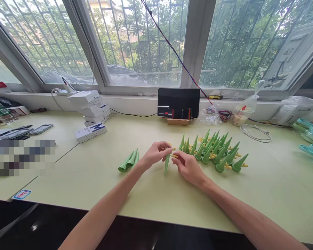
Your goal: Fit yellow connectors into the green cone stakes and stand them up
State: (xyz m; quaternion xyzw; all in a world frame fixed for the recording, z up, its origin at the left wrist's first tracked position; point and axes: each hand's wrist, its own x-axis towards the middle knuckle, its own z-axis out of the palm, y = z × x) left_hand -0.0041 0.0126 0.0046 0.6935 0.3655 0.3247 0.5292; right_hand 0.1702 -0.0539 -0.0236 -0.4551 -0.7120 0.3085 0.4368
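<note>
Over the middle of the table, my left hand (158, 152) is closed on a green plastic cone (167, 166), whose tip points down. Close beside it on the right, my right hand (189, 167) pinches a small yellow valve (174, 156) against the cone's side; whether it is seated there I cannot tell. To the right stand several green cones with yellow valves (220, 163), grouped in rows with tips up. Left of my left hand lie a few green cones (123, 166) without visible yellow parts, their wide ends toward me.
A tablet (178, 100) with a phone (181, 113) in front leans at the back. Stacked white boxes (90, 109) stand back left. A lidded cup (242, 114), a coiled white cable (255, 133) and light-blue items in plastic (311, 149) lie at the right. The table's front edge (177, 225) is near.
</note>
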